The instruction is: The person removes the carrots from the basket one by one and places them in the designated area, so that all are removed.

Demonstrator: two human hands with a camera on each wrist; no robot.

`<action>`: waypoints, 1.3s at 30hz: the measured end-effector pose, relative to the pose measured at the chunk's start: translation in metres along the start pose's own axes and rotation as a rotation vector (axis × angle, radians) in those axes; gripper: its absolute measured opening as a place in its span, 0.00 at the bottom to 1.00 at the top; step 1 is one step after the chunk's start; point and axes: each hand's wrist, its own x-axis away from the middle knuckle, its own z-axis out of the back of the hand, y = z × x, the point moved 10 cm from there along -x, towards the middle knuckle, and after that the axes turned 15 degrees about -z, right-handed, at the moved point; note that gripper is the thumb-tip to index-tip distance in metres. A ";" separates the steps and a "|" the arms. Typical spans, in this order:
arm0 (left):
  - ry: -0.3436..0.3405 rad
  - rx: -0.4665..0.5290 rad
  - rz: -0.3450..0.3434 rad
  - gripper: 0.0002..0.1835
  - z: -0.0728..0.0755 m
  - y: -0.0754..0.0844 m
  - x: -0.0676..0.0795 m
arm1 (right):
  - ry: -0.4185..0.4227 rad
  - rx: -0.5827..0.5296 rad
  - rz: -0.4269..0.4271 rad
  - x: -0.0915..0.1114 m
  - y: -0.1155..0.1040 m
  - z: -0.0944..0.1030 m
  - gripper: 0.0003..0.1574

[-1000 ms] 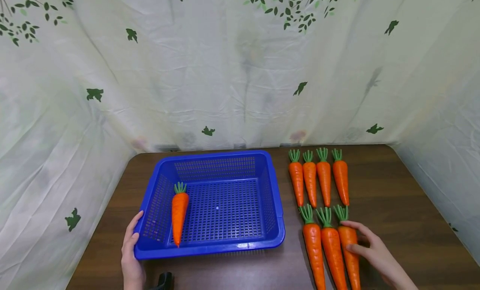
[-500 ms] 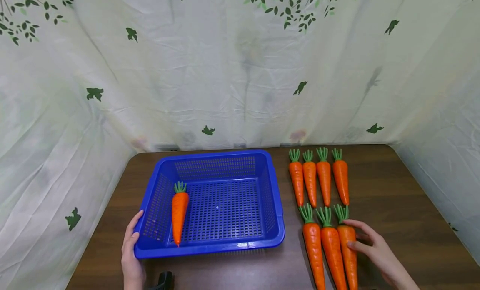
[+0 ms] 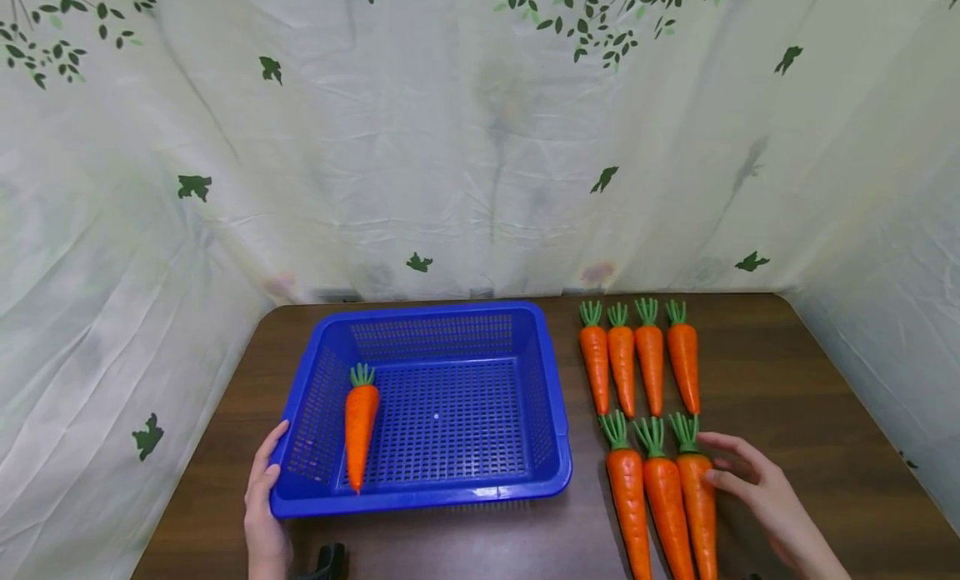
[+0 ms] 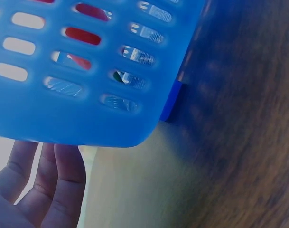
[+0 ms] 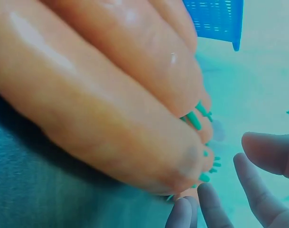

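Note:
In the head view a blue perforated plastic basket stands on the table, with one orange carrot with a green top lying inside at its left. My left hand touches the basket's outer left side, fingers extended along it. To the right, three larger carrots lie side by side in a front row. Just right of the outermost front carrot is my right hand, thumb and fingers spread and holding nothing. The right wrist view shows these spread fingers beyond the big carrots.
Several smaller carrots form a back row, tops pointing away. A dark object lies at the front edge near my left hand. A leaf-patterned cloth hangs behind the wooden table and along both sides.
The outermost front carrot has shifted slightly left, closer to its neighbour. My right hand has drawn off it a little to the right. The left hand and basket have stayed in place.

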 end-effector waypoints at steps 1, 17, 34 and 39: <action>0.000 0.002 -0.002 0.27 0.000 0.000 0.000 | 0.000 -0.008 0.008 0.000 -0.002 0.001 0.27; 0.004 0.004 0.000 0.27 -0.001 0.001 0.000 | -0.128 -0.125 0.056 0.001 -0.040 -0.009 0.23; -0.005 0.019 -0.023 0.27 -0.002 0.002 0.000 | -0.232 -0.115 0.112 0.007 -0.093 -0.043 0.25; -0.004 0.005 0.002 0.27 -0.001 0.001 0.001 | -0.252 -0.094 0.142 0.007 -0.111 -0.055 0.25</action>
